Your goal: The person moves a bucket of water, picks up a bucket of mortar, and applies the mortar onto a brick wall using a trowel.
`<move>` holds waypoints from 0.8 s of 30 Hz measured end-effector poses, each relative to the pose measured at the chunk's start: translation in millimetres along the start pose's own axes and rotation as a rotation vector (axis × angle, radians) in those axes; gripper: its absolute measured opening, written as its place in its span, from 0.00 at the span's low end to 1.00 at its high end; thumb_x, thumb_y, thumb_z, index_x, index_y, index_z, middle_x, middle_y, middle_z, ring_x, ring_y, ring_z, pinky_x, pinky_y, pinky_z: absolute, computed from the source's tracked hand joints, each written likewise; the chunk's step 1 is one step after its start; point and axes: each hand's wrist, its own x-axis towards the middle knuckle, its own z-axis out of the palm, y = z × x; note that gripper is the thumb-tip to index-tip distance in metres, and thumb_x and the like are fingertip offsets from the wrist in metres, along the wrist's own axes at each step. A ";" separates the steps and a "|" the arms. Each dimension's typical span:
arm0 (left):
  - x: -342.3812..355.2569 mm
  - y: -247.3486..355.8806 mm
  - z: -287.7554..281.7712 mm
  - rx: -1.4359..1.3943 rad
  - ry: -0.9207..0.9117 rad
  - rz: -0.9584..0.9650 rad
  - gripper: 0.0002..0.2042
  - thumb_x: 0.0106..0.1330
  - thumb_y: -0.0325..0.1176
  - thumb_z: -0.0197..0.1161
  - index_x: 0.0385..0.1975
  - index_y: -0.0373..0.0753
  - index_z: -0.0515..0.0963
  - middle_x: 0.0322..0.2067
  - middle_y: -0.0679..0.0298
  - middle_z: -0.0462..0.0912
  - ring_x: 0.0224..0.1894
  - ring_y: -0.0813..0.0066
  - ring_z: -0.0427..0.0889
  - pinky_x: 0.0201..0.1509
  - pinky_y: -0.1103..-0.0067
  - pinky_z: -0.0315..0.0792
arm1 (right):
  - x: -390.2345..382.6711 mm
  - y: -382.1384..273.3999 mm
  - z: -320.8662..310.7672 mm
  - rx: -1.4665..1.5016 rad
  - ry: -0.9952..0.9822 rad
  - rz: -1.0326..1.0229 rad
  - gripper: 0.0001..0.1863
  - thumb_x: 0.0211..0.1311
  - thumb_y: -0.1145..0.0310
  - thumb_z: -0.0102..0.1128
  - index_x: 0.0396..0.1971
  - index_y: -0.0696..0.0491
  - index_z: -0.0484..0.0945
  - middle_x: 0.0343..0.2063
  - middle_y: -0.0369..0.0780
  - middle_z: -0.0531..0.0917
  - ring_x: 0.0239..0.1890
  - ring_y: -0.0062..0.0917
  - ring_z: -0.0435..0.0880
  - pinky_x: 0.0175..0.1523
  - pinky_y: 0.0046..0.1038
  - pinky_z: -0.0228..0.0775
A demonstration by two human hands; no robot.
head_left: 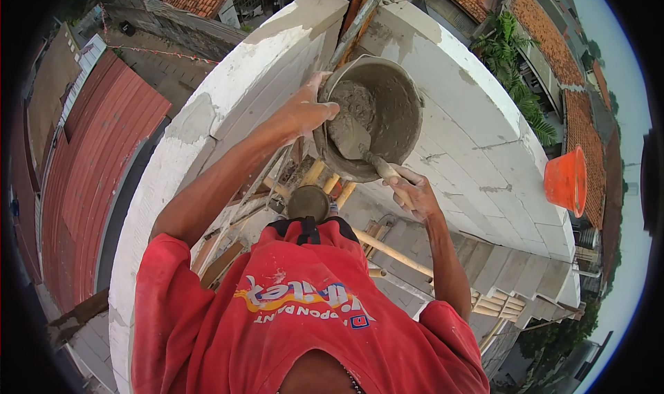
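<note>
A mortar-coated bucket [404, 128] is tipped so its mouth faces up at me, near the corner of the block walls. My left hand [311, 108] grips its left rim, the thumb over the edge. Wet grey mortar [354, 98] lies in the bucket, mostly on the left side. My right hand [417, 192] is closed around the handle of a trowel [351, 138] whose blade rests inside against the mortar. The handle slants out over the lower right rim.
White block walls [477, 110] curve away left and right; dried mortar marks their tops. An orange bucket [566, 180] stands on the right wall. Below are a second bucket [308, 202], bamboo poles [391, 250] and steps [505, 269]. A metal bar [360, 24] rises behind the bucket.
</note>
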 end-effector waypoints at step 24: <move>-67.5 -140.7 37.8 -0.688 0.248 -0.377 0.42 0.57 0.28 0.62 0.76 0.44 0.55 0.55 0.56 0.76 0.57 0.58 0.77 0.48 0.53 0.83 | 109.3 -406.3 20.2 -0.983 0.222 -0.398 0.15 0.63 0.61 0.63 0.40 0.58 0.86 0.24 0.35 0.80 0.17 0.17 0.72 0.19 0.22 0.63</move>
